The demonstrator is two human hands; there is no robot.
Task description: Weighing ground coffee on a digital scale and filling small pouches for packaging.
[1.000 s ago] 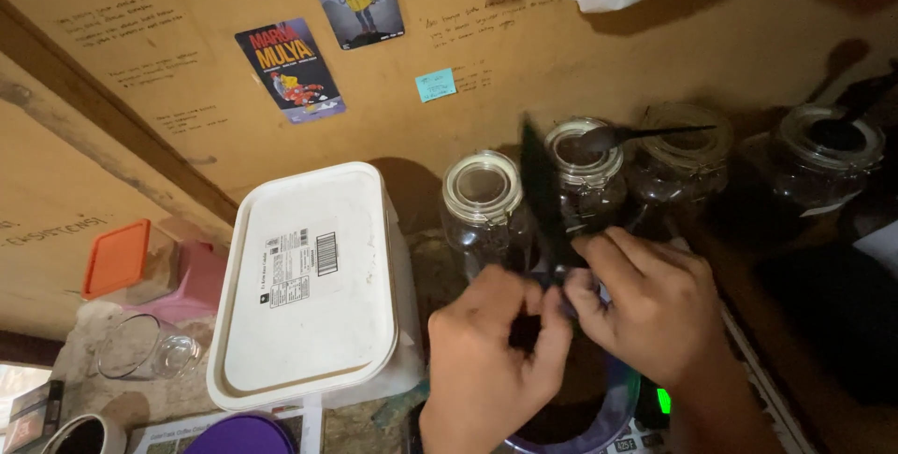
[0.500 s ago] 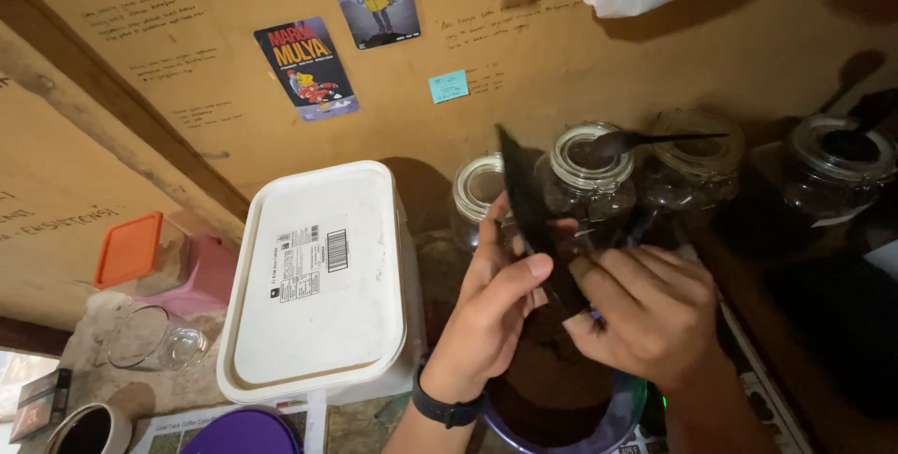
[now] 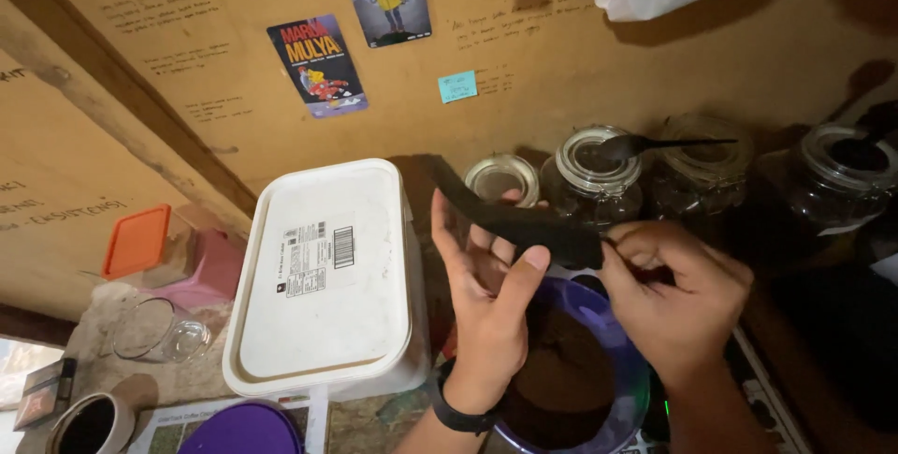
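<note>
A wooden wall with posters backs the cluttered counter. A white lidded tub sits left of four glass jars. Above a purple bowl of brown powder, the left hand and right hand pinch a black strip.

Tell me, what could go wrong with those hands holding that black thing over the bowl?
The left hand and right hand hold a black strip right above a purple bowl of dark brown powder; a slip might drop it in and scatter powder. An elbow could also bump the glass jars behind.
</note>
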